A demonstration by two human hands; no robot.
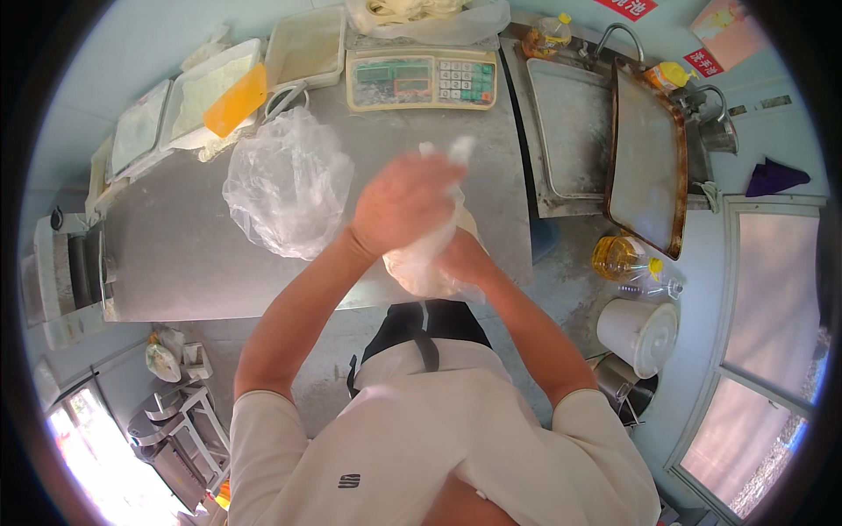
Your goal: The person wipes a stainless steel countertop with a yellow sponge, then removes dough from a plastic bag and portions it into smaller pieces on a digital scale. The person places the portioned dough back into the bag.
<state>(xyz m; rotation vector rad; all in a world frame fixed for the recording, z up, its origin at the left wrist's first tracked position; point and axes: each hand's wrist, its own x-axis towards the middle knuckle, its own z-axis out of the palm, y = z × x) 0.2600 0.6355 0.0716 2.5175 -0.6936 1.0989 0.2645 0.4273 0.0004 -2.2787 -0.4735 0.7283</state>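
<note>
A clear plastic bag with pale, dough-like contents (421,271) sits at the front edge of the steel table (197,263), close to my body. My left hand (409,205), blurred by motion, is closed around the upper part of this bag, and white plastic ends stick out above the fingers. My right hand (466,258) grips the bag's right side lower down, its fingertips partly hidden by plastic. To the left of my hands stands a second, puffed-up clear plastic bag (289,184); its contents are hard to make out.
At the back stands a digital scale (421,80) bearing a bag of pale dough strips. An orange scraper (237,100) leans on a flour tub (209,98) at the back left. Rightward are a sink with a baking tray (648,158), oil bottles (621,258) and a white bucket (635,335).
</note>
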